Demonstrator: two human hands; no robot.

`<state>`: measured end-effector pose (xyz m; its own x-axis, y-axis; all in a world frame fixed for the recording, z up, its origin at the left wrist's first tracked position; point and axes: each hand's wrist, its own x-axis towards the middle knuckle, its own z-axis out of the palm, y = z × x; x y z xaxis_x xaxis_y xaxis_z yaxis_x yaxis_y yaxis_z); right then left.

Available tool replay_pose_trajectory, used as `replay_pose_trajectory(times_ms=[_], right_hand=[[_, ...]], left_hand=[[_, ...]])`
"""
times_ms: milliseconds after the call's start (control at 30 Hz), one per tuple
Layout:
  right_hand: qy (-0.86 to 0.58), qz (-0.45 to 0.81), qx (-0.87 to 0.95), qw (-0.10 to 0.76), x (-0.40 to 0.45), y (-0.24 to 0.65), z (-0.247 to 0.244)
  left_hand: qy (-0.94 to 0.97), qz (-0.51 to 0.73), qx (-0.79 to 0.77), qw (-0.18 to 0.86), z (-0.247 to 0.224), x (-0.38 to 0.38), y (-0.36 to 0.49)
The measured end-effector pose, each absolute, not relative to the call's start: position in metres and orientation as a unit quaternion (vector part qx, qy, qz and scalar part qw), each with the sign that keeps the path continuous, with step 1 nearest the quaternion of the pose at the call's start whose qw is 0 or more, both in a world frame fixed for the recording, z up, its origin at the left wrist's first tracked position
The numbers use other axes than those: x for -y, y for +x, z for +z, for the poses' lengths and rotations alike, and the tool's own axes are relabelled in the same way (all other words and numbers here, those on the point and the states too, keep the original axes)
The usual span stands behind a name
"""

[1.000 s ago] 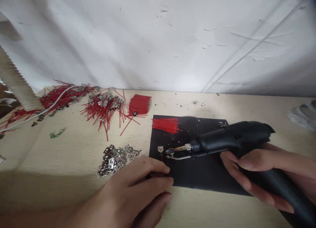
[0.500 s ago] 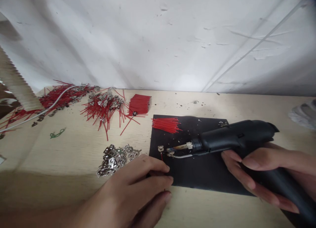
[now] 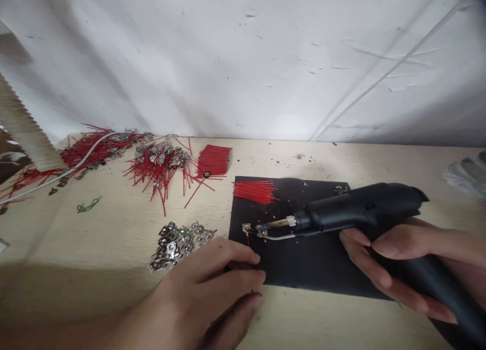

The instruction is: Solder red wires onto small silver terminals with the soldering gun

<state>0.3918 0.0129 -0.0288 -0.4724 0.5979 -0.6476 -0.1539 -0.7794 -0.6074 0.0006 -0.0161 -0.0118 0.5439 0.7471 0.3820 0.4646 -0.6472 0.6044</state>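
1. Head camera looks down on a pale wooden tabletop (image 3: 114,249) set against a white wall (image 3: 243,56), with a black mat (image 3: 304,264) lying right of centre.
2. The right hand (image 3: 402,259) is closed around the grip of a black soldering gun (image 3: 360,208), fingers wrapped under the handle.
3. The gun's metal tip (image 3: 271,224) points left and meets a small metal tab (image 3: 246,228) that lies on the mat near its left edge.
4. The left hand (image 3: 212,284) rests at the mat's front left corner with its fingers curled together, pinching a thin red wire (image 3: 248,240) that runs up toward the tab.
5. Whether the wire's end actually touches the tab is too small to tell.
6. A small bundle of cut red wires (image 3: 254,190) lies on the mat's far left corner.
7. A heap of loose metal tabs (image 3: 178,244) sits on the tabletop just left of the left hand.
8. Farther back, a neat stack of red wires (image 3: 213,160) lies beside a scattered pile of wires with tabs attached (image 3: 161,165).
9. Another red pile (image 3: 94,147) is at the far left, crossed by a white cable (image 3: 56,175).
10. A small green twist (image 3: 88,205) lies alone on the wood, well apart from the mat.
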Motion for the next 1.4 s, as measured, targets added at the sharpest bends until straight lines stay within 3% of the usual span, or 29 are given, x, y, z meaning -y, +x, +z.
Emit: replay_pose_trajectory(times_ms=[400, 567, 700, 967, 1400], right_hand=[[-0.433, 0.811, 0.271, 0.285, -0.016, 0.384, -0.028], [-0.459, 0.796, 0.255, 0.301, -0.018, 0.377, -0.014], [-0.442, 0.8, 0.258, 0.315, -0.016, 0.377, -0.016], [-0.435, 0.794, 0.288, 0.311, -0.019, 0.371, -0.013], [-0.437, 0.795, 0.283, 0.312, -0.022, 0.37, -0.009]], left_hand=[[0.857, 0.28, -0.38, 0.205, -0.012, 0.029, -0.005], [0.856, 0.311, -0.398, 0.109, -0.004, 0.008, -0.013], [0.844, 0.252, -0.471, 0.038, 0.014, -0.031, -0.03], [0.807, 0.197, -0.525, 0.187, 0.04, -0.055, -0.042], [0.825, 0.101, -0.515, 0.21, 0.035, -0.048, -0.042]])
